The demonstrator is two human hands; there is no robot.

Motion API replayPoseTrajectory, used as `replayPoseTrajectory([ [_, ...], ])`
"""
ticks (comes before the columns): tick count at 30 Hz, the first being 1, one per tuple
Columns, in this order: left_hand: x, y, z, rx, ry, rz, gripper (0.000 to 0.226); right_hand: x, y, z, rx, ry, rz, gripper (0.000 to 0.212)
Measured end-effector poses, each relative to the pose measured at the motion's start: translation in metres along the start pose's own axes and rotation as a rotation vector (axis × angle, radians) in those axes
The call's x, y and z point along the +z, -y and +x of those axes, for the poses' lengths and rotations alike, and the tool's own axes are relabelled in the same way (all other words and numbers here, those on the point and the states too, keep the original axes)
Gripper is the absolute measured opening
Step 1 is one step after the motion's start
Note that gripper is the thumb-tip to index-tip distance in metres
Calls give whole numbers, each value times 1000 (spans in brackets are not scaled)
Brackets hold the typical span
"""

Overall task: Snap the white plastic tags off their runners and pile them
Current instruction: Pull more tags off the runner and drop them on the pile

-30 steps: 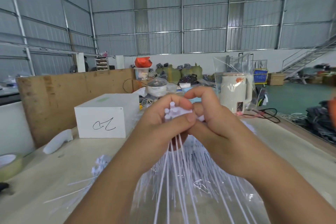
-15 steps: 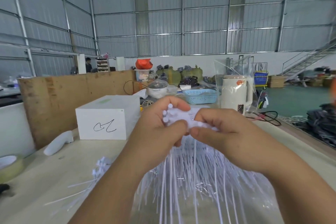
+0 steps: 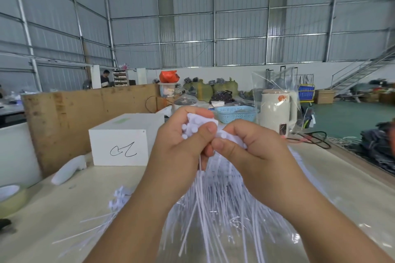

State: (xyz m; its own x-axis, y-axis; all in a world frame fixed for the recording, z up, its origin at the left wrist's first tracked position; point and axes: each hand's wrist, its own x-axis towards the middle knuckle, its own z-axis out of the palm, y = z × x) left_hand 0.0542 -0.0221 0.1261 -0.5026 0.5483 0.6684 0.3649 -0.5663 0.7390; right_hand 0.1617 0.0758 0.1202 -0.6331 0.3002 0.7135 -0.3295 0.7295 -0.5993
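Fingers (image 3: 210,128) of both hands curled tight on one bunch of white plastic tags (image 3: 197,125), thumbs nearly touching at its middle. Left hand (image 3: 181,145) grips the round tag heads, which poke out above its thumb; right hand (image 3: 254,147) pinches the bunch just beside them. Thin white runners (image 3: 205,205) hang below the fingers in a fan down to the table (image 3: 70,205), over clear plastic film.

To do the snap well, likely keep both grips close to the joint and twist or bend sharply, so the heads break off clean rather than the runners flexing. Small pile of loose tags (image 3: 119,197) lies below-left of the fingers, well apart. White box (image 3: 119,145) sits beyond, to the left.
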Motion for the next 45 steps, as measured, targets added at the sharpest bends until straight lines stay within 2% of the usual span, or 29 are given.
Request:
replayPoseTrajectory([
  [3, 2, 0, -1, 39, -58, 3, 13, 10, -1, -2, 12, -109, -28, 22],
  [7, 2, 0, -3, 63, -141, -22, 23, 3, -5, 2, 22, -338, 76, 35],
  [9, 2, 0, -3, 46, -144, -16, 27, -6, -5, 4, -13, -271, 127, 31],
  [12, 5, -1, -4, -14, -9, 10, 15, -11, -5, 3, -54, -49, 63, 21],
  [15, 4, 0, -4, -94, 146, -13, 6, -12, -5, -1, -58, 137, 56, 48],
  [18, -2, 1, -3, -143, 234, -48, 6, -18, -2, -1, -45, 206, -34, 56],
  [22, -5, 3, -3, -152, 360, -102, 6, -22, 0, -2, 13, 220, -108, 63],
  [26, -8, 4, -3, -161, 455, -21, 11, -23, -3, -1, 9, 268, -211, 77],
  [31, -11, 7, -1, -198, 423, 9, 15, -18, -7, 0, 26, 152, -326, 84],
  [36, -8, 7, 0, -205, 323, -28, 17, -18, -5, 4, 107, 82, -435, 55],
  [39, -5, 8, 0, -270, 240, -135, 18, -17, -4, 2, 104, 122, -303, 46],
  [41, -5, 9, 2, -318, 181, -232, 15, -19, -3, 1, 148, 155, -70, 38],
  [43, -5, 8, 3, -324, 140, -240, 10, -25, -4, 1, 154, 183, 18, 51],
  [45, -5, 8, 3, -280, 133, -159, 7, -26, -4, 1, 118, 198, -77, 56],
])
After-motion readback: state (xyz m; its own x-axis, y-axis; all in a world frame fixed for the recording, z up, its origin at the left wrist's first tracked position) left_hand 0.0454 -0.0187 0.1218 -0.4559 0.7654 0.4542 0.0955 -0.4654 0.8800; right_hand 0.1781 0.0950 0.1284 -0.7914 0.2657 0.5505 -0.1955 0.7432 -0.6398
